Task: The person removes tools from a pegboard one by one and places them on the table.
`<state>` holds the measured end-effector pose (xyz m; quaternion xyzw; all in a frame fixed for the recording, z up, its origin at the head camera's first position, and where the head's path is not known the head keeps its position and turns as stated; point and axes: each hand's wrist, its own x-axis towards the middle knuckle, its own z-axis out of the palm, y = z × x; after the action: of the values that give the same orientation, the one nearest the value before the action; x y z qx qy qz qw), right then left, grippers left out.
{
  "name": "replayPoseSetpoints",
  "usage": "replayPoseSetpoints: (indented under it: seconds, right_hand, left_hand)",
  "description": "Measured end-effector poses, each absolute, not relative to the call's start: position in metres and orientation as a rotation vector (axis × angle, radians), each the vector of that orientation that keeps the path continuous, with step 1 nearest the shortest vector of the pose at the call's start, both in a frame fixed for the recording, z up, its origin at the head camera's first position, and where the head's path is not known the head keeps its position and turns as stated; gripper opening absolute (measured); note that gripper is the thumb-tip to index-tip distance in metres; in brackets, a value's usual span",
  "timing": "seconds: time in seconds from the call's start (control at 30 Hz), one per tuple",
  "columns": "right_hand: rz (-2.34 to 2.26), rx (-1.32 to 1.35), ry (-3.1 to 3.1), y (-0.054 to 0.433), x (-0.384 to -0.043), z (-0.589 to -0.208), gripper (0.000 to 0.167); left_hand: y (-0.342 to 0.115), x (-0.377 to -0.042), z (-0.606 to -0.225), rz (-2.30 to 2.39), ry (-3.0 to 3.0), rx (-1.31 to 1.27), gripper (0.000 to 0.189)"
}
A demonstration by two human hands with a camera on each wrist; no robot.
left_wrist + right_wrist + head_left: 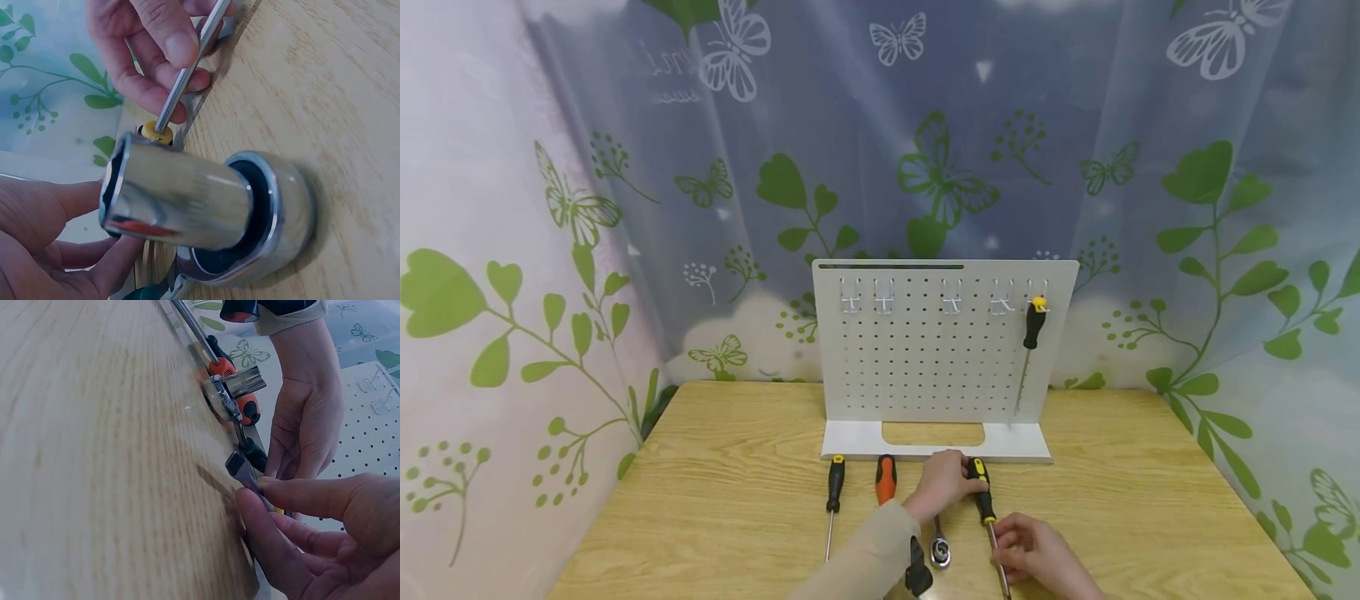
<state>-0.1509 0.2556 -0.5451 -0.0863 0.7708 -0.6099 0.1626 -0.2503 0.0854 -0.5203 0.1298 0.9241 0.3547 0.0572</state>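
Note:
A flathead screwdriver [982, 493] with a black and yellow handle lies between both hands, its handle toward the pegboard. My left hand [943, 482] has its fingers and thumb at that handle, which the socket largely hides in the left wrist view. Lower down, my right hand [1037, 552] pinches the metal shaft between thumb and fingers, close to the flat tip [235, 464] in the right wrist view. Beneath my left wrist sits a ratchet wrench [940, 552] with a chrome socket [181, 197] standing up from its head.
A white pegboard [925, 350] with several clear hooks stands behind the tools. On its right hook hangs another black and yellow screwdriver [1034, 325]. An orange and black screwdriver [886, 479] and a black screwdriver [836, 483] lie on the wooden table [730, 492] to the left.

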Motion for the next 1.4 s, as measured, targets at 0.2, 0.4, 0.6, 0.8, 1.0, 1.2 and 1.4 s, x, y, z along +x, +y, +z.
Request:
replayPoseSetpoints:
  seconds: [0.2, 0.4, 0.6, 0.8, 1.0, 1.2, 1.4]
  right_hand:
    - [-1.726, -0.213, 2.246, 0.255, -0.15, -0.547, 0.029]
    - [-1.681, -0.161, 2.328, 0.253, -0.148, -0.545, 0.029]
    - [-1.654, -0.143, 2.362, 0.252, -0.148, -0.543, 0.029]
    - [-1.658, -0.124, 2.381, 0.251, -0.147, -0.542, 0.026]
    - [-1.602, -0.014, 2.452, 0.252, -0.148, -0.541, 0.021]
    - [-1.63, -0.056, 2.477, 0.261, -0.152, -0.538, 0.026]
    - [-1.709, -0.07, 2.558, 0.266, -0.16, -0.532, 0.027]
  left_hand:
    - [0.085, -0.251, -0.521, 1.106, 2.784, 0.391, 0.041]
    - [0.084, -0.251, -0.522, 1.114, 2.781, 0.405, 0.039]
    - [0.084, -0.251, -0.521, 1.114, 2.773, 0.409, 0.038]
    - [0.083, -0.25, -0.521, 1.117, 2.778, 0.418, 0.038]
    - [0.082, -0.25, -0.52, 1.113, 2.779, 0.407, 0.035]
    - [0.08, -0.25, -0.516, 1.143, 2.758, 0.407, 0.033]
    - [0.077, -0.252, -0.513, 1.163, 2.769, 0.445, 0.027]
